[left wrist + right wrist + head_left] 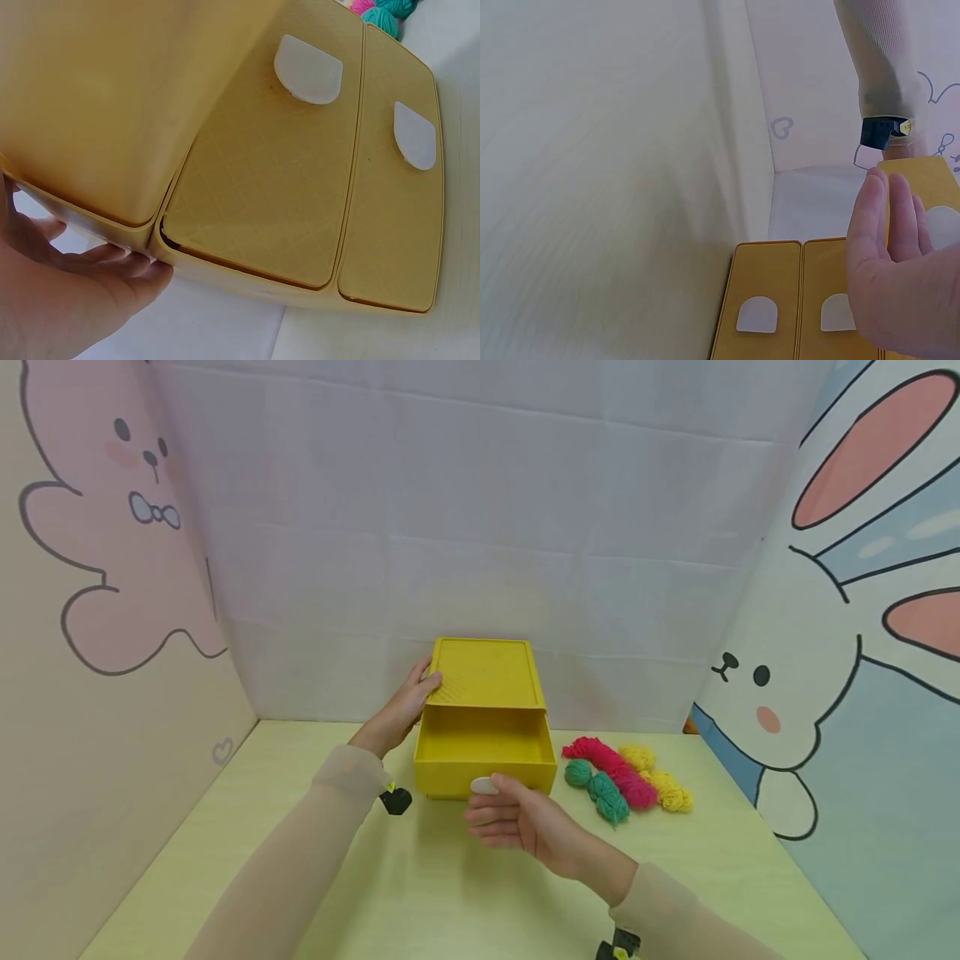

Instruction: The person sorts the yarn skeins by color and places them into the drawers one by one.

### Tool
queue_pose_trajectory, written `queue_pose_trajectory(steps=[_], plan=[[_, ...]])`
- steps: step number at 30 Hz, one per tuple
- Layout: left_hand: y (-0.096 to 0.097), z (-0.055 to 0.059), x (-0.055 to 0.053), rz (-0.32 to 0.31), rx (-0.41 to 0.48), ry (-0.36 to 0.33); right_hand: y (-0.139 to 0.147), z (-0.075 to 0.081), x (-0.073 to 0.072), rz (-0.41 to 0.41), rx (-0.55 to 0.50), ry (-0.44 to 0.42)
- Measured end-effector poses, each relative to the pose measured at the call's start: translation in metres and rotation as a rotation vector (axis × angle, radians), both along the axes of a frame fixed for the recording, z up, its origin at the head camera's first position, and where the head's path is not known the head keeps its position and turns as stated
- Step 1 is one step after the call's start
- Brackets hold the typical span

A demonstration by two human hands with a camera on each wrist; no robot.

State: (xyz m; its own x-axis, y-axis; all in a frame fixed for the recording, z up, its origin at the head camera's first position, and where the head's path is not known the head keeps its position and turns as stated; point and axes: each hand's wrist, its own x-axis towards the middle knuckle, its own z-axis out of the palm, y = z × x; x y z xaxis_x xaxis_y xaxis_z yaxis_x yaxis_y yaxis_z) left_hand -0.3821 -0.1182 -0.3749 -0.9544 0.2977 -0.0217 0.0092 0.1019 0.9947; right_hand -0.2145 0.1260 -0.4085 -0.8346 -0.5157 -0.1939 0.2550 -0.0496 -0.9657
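Observation:
A yellow drawer cabinet (487,670) stands near the back wall with its top drawer (483,777) pulled partway out; the drawer's visible inside holds nothing. My left hand (401,710) steadies the cabinet's left side, its thumb over the top edge. Seen from the left wrist, its fingers rest along the cabinet's side, just behind the drawer fronts. At the drawer's front, my right hand (528,822) pinches the white handle (483,786) with the thumb, the other fingers extending below it. In the right wrist view, that handle (943,225) shows beyond the fingers, and the thumb is hidden.
Teal yarn (607,797), red yarn (611,772) and yellow yarn (667,789) lie together right of the cabinet. Two lower drawers, one with this white handle (414,135), are closed. A white curtain (480,527) hangs behind, with printed side panels (885,735).

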Motion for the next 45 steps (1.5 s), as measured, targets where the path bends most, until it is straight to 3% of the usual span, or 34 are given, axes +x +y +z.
queue_pose_trajectory(steps=[15,34,41,45], plan=[[0.000,0.000,0.003,-0.021,0.000,0.021,0.003,0.000,0.013,0.010,0.001,-0.017],[-0.003,0.001,0.005,-0.025,0.001,0.025,0.003,-0.001,0.013,0.038,0.016,-0.018],[-0.003,0.002,0.007,-0.027,0.001,0.020,0.021,-0.005,0.013,0.115,0.059,0.002],[-0.002,0.004,0.008,-0.019,0.006,0.019,0.041,-0.012,0.014,0.121,0.090,0.012]])
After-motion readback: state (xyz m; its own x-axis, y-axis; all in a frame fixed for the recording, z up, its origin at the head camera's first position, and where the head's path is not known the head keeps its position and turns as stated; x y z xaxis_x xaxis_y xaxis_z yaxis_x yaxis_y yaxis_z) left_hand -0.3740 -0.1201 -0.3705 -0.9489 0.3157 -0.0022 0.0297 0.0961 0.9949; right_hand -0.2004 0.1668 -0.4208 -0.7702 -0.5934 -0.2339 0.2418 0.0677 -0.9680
